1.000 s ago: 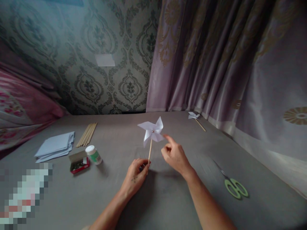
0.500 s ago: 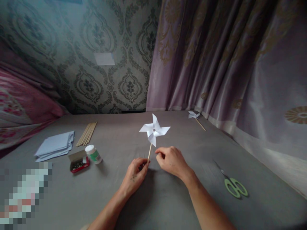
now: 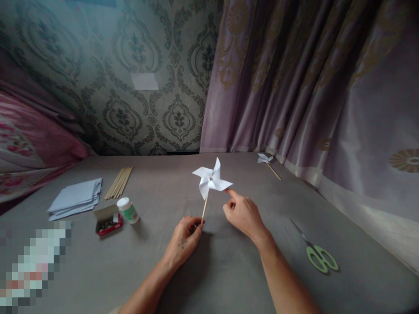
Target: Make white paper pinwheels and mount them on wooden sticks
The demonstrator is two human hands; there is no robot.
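A white paper pinwheel on a thin wooden stick stands upright above the grey surface. My left hand pinches the lower end of the stick. My right hand is just right of the pinwheel, index finger stretched out with its tip at the lower right blade and the other fingers curled with nothing in them.
A second pinwheel lies far right by the curtain. Green scissors lie at the right. On the left are a paper stack, wooden sticks, a white glue bottle and an open red pin box.
My right hand rose from below the pinwheel and its index finger now reaches the lower right blade. The pinwheel's blades have turned. My left hand has stayed put.
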